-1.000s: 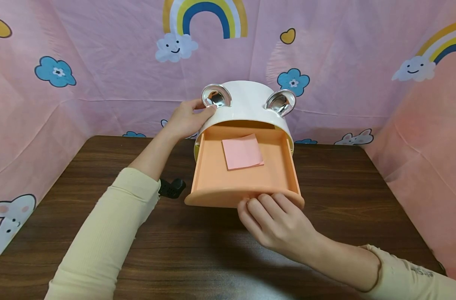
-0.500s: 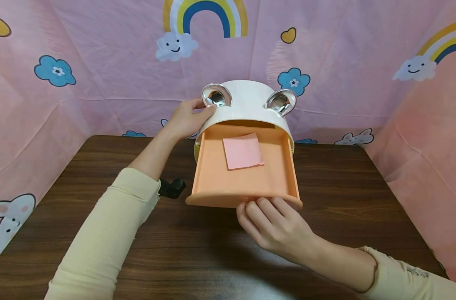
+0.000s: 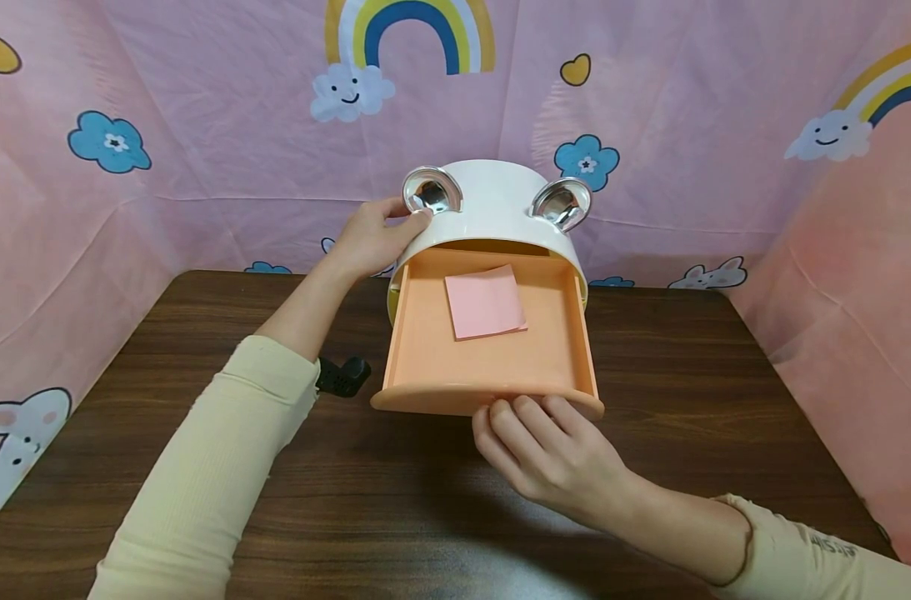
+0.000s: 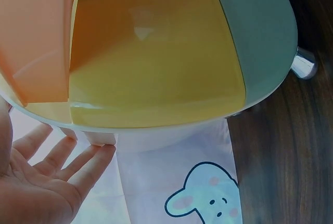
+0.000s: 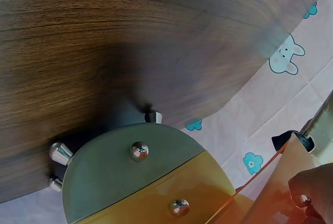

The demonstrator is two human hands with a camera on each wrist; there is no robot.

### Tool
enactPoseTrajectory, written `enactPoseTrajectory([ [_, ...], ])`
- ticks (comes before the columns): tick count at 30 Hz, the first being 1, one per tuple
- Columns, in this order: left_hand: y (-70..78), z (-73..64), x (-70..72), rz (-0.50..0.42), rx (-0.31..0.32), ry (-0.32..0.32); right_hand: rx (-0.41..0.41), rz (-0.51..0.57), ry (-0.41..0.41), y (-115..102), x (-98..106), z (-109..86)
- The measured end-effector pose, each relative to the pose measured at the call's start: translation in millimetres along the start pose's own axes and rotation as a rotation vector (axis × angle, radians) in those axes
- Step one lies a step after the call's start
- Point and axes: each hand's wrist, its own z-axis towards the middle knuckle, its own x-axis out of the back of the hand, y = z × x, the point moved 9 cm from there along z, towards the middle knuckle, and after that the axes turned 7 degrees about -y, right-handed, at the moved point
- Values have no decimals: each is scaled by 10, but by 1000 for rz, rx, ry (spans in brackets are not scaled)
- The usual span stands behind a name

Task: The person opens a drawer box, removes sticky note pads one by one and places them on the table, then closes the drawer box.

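Note:
A small white drawer cabinet [image 3: 496, 196] with two silver ears stands near the back of the table. Its top orange drawer [image 3: 417, 358] is pulled far out, and a pink sticky note pad [image 3: 487, 302] lies inside towards the back. My right hand [image 3: 553, 454] pinches the silver knob [image 5: 304, 199] on the drawer front. With fingers extended, my left hand [image 3: 372, 240] rests against the cabinet's left side, the thumb by the left ear. Below the orange drawer, the yellow drawer [image 4: 161, 78] and the green drawer [image 5: 119, 161] are closed.
The dark wood table [image 3: 335, 517] runs in front of the cabinet and to both sides. Pink patterned cloth [image 3: 237, 125] hangs close behind it and at the sides. The cabinet stands on short silver feet [image 5: 61, 153]. A dark wrist camera [image 3: 344, 377] sits below my left wrist.
The orange drawer's front edge has shifted very slightly, with my right hand moving a touch left along with it. My left hand and the note pad keep their places.

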Motion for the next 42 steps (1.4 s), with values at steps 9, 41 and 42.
enactPoseTrajectory([
  [9,-4,-14,-5,3,14,-11,3,7,-11,-10,-17,-39],
  [41,-2,-13,-3,7,11,-13,34,155,57,223,210,69],
  [42,-3,-14,-2,6,11,-13,31,172,48,238,205,69],
])
